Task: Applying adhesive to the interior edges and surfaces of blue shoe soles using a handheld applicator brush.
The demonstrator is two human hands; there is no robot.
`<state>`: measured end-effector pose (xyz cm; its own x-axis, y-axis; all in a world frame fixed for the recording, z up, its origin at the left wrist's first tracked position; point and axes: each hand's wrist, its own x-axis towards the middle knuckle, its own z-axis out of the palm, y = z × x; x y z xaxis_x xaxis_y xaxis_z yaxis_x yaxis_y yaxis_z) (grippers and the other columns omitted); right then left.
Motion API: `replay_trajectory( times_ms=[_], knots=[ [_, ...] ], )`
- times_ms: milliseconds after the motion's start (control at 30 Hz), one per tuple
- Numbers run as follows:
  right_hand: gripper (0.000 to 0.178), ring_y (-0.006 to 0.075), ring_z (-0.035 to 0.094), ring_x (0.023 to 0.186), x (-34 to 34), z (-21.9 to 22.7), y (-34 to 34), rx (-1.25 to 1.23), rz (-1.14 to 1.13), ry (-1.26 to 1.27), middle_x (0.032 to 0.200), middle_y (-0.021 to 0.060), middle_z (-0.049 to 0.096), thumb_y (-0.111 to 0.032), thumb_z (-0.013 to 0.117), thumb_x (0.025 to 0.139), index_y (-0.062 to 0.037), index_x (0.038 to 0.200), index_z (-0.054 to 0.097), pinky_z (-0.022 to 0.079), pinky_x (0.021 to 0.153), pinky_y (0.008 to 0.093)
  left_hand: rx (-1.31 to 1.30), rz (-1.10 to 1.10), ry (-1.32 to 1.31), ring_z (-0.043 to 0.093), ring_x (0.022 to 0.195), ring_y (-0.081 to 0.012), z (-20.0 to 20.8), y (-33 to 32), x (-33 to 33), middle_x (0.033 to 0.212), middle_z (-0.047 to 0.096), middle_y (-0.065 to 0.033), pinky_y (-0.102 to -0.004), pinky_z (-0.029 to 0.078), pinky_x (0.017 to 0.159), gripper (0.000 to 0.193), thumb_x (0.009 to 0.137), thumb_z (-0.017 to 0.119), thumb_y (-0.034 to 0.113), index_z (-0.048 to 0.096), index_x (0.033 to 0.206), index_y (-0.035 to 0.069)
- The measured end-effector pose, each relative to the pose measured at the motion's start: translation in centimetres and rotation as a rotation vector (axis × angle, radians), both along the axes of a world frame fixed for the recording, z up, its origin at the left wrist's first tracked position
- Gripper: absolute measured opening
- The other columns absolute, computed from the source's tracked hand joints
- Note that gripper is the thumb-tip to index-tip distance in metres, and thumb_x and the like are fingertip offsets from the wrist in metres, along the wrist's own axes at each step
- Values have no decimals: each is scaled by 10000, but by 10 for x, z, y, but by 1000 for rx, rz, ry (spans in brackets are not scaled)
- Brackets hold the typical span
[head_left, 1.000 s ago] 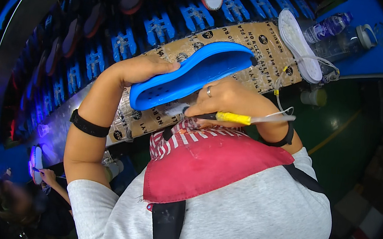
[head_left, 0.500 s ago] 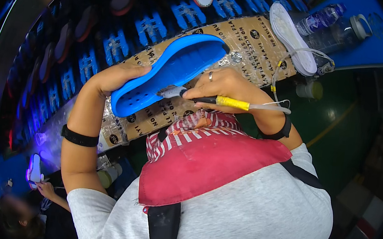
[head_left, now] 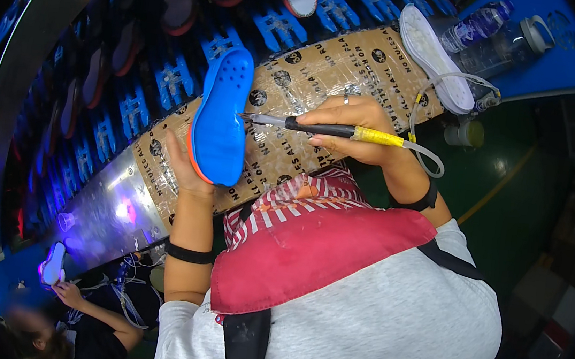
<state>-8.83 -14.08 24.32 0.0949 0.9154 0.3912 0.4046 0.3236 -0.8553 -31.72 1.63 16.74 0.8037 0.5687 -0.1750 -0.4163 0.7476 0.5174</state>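
Note:
My left hand [head_left: 187,165] holds a bright blue shoe sole [head_left: 221,120] with an orange edge, standing nearly upright above the taped cardboard work surface [head_left: 312,77]. My right hand [head_left: 352,127] grips a black pen-like tool [head_left: 321,127] with a yellow band and a clear hose trailing from its rear. The tool's tip touches the sole's right edge about halfway up. A black band sits on each wrist.
A white sole [head_left: 435,55] and two clear plastic bottles [head_left: 488,34] lie at the far right of the bench. A conveyor with blue holders [head_left: 172,80] carrying soles runs behind. Another person [head_left: 70,311] works at lower left.
The blue sole has swung from lying slanted across the bench to standing nearly upright at the left. My right hand with the tool has shifted up, its tip following the sole's edge.

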Motion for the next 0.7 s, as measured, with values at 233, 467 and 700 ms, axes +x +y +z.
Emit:
replay_trajectory(
  times_ms=[233, 467, 700],
  knots=[
    [265, 146, 618, 616, -13, -2, 2, -6, -198, 47, 760, 110, 661, -32, 707, 718, 2, 979, 669, 462, 551, 230, -434, -113, -134, 458, 1136, -464, -43, -35, -1, 1323, 397, -261, -568, 473, 838, 821, 852, 281, 676, 299, 1384, 51],
    [258, 166, 626, 619, -38, 15, 26, 142, -221, -39, 733, 94, 655, -71, 713, 676, -21, 926, 673, 467, 548, 258, -262, -284, -475, 396, 1234, -327, -41, -42, 12, 1365, 394, -145, -554, 384, 953, 704, 876, 347, 597, 316, 1383, 110],
    [256, 260, 585, 685, -64, 10, 51, 151, -352, -581, 692, 88, 560, -138, 673, 629, -47, 863, 621, 480, 584, 348, -129, 122, 48, 455, 1196, -244, 1, -54, 33, 1297, 473, -90, -404, 342, 1029, 611, 898, 303, 583, 418, 1321, 159]
  ],
)
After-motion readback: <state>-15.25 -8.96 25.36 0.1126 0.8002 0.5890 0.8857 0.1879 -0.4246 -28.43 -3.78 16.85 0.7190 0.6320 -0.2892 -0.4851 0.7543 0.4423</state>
